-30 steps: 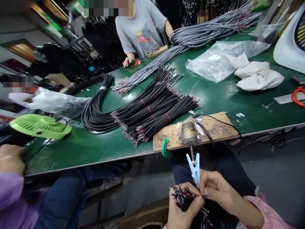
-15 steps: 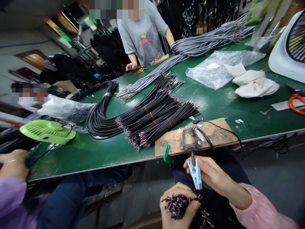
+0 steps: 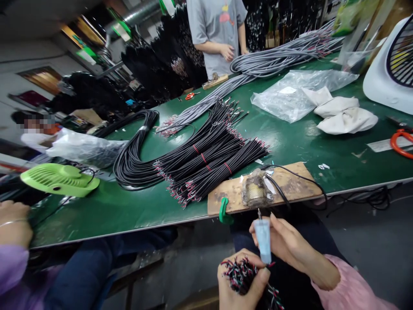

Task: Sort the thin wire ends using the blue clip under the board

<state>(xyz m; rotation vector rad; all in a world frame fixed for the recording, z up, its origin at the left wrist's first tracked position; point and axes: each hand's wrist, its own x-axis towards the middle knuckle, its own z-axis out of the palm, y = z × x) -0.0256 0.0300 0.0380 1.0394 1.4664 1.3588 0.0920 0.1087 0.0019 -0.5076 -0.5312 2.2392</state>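
Observation:
My left hand [image 3: 240, 280] is closed around a bundle of thin black cables [image 3: 240, 273] whose red, white and green wire ends stick up. More wire ends hang below my thumb. A light blue clothespin [image 3: 263, 241] sits on a thin metal spindle below a small motor [image 3: 256, 189], its lower end close to my left thumb and a cable end. My right hand [image 3: 287, 241] curves around the clothespin with thumb and fingers apart on either side of it. Whether any finger touches it from behind is hidden.
The motor sits on a wooden board [image 3: 297, 181] held by a green clamp [image 3: 224, 211]. Black cable bundles [image 3: 193, 168], grey cables [image 3: 267, 62], a plastic bag [image 3: 290, 101], orange-handled scissors [image 3: 402, 140] and a green fan [image 3: 60, 178] lie on the table. Another person's hand [image 3: 14, 224] is at left.
The clothespin has turned, from showing its crossed side to its broad face. My right thumb has come away from it. Across the table, the person in grey has moved right and lifted a hand.

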